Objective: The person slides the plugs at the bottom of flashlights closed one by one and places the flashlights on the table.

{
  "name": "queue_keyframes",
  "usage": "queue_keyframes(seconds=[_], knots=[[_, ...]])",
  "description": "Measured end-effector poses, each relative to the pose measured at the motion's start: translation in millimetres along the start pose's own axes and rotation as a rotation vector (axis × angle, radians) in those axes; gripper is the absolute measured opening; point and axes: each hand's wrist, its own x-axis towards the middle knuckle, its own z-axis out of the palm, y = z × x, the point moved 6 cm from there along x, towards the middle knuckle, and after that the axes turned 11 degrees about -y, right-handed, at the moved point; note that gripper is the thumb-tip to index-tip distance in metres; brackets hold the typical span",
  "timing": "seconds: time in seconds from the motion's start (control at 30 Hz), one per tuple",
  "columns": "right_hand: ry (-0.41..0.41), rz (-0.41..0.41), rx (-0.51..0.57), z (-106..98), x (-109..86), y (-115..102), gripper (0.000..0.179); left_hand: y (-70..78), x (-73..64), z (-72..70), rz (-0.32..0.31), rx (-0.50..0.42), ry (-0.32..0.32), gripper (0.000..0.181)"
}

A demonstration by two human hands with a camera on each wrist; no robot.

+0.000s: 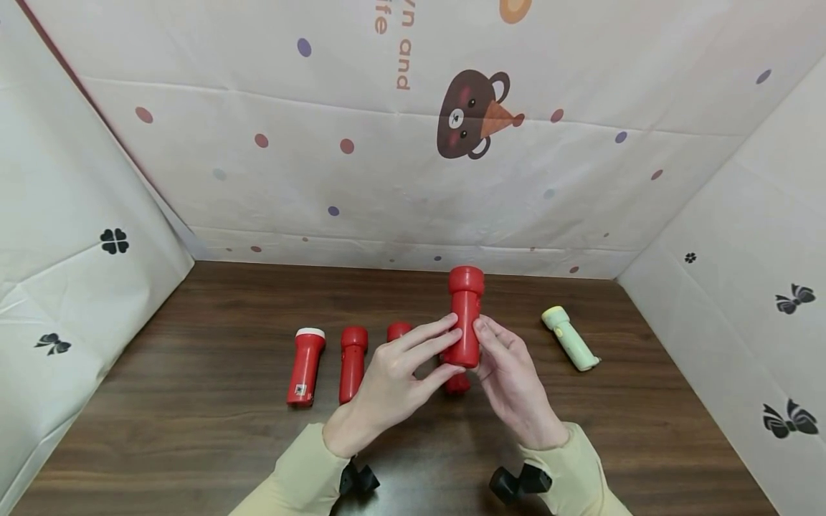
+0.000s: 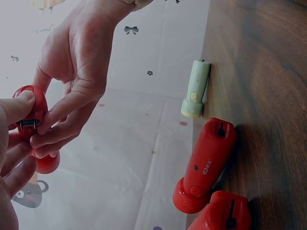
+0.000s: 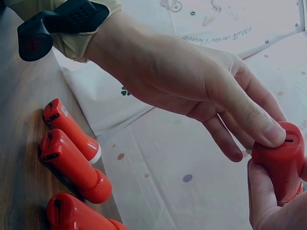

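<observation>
Both hands hold a red flashlight (image 1: 466, 308) upright above the table, its head at the top. The left hand (image 1: 396, 369) has its fingers along the left side, and in the right wrist view its thumb (image 3: 273, 134) presses beside a dark slot on the tail. My right hand (image 1: 513, 380) grips the lower right side. Two metal prongs (image 2: 28, 125) stick out of the tail in the left wrist view. Below the held one lies another red flashlight (image 1: 457, 385), mostly hidden.
Left of the hands lie a white-rimmed red flashlight (image 1: 306, 368), a plain red flashlight (image 1: 352, 362) and one partly hidden red flashlight (image 1: 398, 330). A pale green flashlight (image 1: 571, 339) rests to the right. Printed white sheets (image 1: 387, 186) enclose the wooden table (image 1: 193, 401).
</observation>
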Motion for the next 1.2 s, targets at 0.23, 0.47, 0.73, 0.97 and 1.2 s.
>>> queue_keyframes(seconds=[0.23, 0.47, 0.73, 0.97, 1.2], knots=[[0.004, -0.023, -0.004, 0.3, 0.3, 1.3, 0.024, 1.5, 0.6, -2.3, 0.014, 0.016, 0.015, 0.054], [-0.011, -0.068, -0.004, 3.4, -0.1, 0.2, 0.024, 3.2, -0.6, -3.6, 0.021, 0.035, 0.042, 0.056], [0.033, -0.04, -0.014, 2.9, -2.8, 0.7, 0.023, 5.8, 0.1, -3.1, 0.028, 0.037, 0.07, 0.055], [0.075, -0.011, -0.032, 0.3, -6.6, 1.2, 0.023, 6.6, -0.4, 0.6, 0.03, 0.046, 0.068, 0.054], [0.059, -0.026, -0.052, -1.4, -7.6, -2.5, 0.023, 7.7, -0.5, 2.9, 0.022, 0.048, 0.06, 0.055]])
